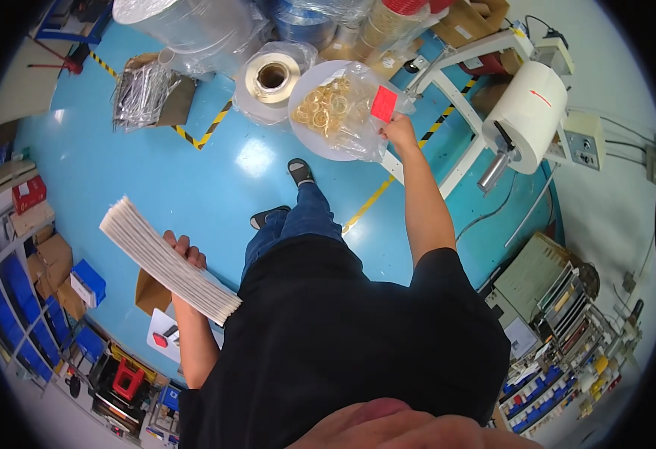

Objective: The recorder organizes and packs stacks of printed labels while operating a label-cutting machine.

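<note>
My left hand [186,249] is wrapped round a thick stack of white layered strips [165,262], held out at my left side and tilted. Its fingertips show past the stack's far edge, while the palm is hidden beneath. Ahead of me, my right arm is stretched out. My right hand [399,131] pinches the edge of a clear plastic bag [358,135] beside a red label [384,103]. Several yellowish rings [323,108] lie inside the bag. The bag rests on a pale round top [304,78].
A large white roll [526,112] sits on a white frame [455,157] at the right. Left of the bag are a cream roll [271,78] and a carton of silvery strips [148,96]. Wrapped rolls [193,26] stand behind. Shelves with blue bins [21,299] line the left.
</note>
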